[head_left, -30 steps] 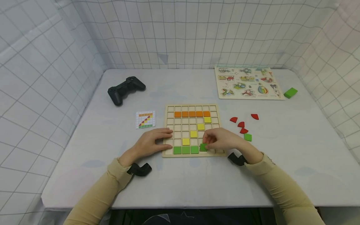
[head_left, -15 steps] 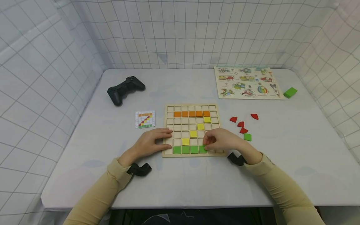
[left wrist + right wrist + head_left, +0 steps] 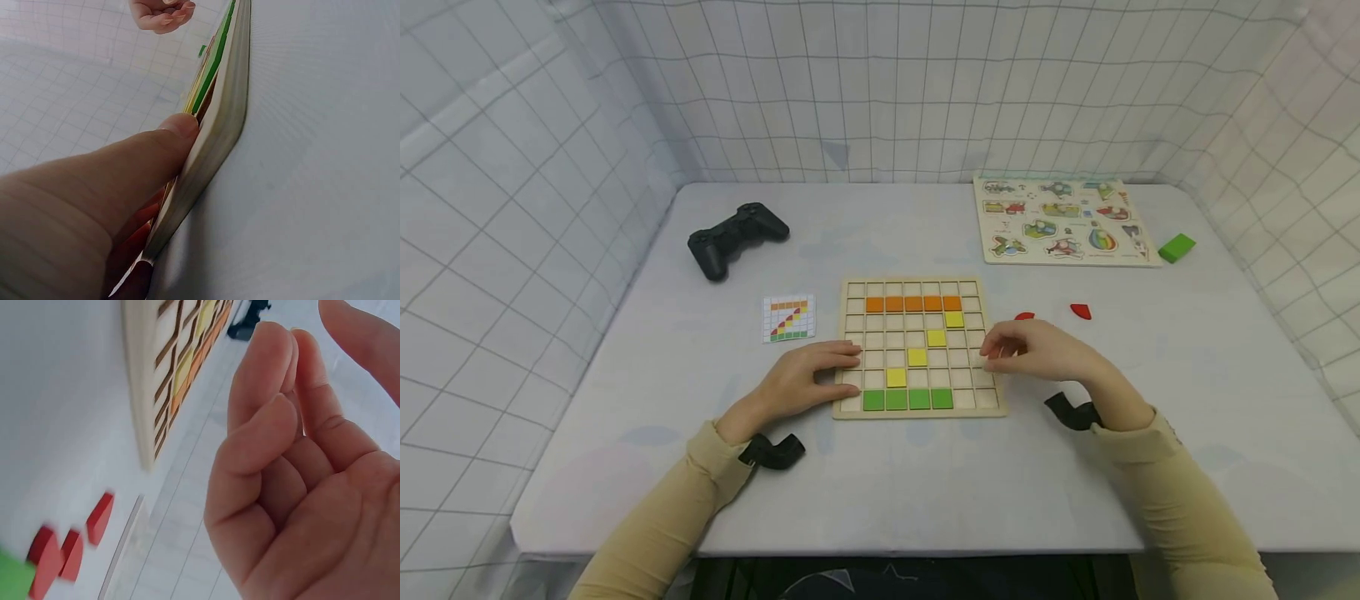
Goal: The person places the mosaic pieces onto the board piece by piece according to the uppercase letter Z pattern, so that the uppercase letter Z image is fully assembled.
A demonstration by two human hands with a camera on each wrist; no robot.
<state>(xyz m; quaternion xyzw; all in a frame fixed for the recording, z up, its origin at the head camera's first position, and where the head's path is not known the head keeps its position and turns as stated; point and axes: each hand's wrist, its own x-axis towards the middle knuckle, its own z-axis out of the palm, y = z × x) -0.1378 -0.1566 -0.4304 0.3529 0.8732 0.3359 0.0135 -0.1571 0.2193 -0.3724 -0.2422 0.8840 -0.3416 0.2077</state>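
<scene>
A wooden grid board (image 3: 917,415) lies on the table, holding a row of orange tiles (image 3: 913,304), a diagonal of yellow tiles (image 3: 917,357) and a bottom row of green tiles (image 3: 897,400). My left hand (image 3: 801,375) rests on the board's left edge with its fingers straight; the left wrist view has the thumb (image 3: 181,125) at the board's corner. Over the board's right edge hovers my right hand (image 3: 1037,348), its fingers loosely bent. Nothing is between those fingers in the right wrist view. Red wedge pieces (image 3: 100,519) and a green tile (image 3: 12,575) lie near it.
A small pattern card (image 3: 788,318) lies left of the board, a black game controller (image 3: 737,237) behind it. Toward the back right are a picture puzzle board (image 3: 1037,260) and a green block (image 3: 1177,247). Another red wedge (image 3: 1081,311) lies right of the board.
My right hand has set a green tile flat at the right end of the bottom row and let go. It has then moved right and away, covering several loose pieces. The left hand stays put.
</scene>
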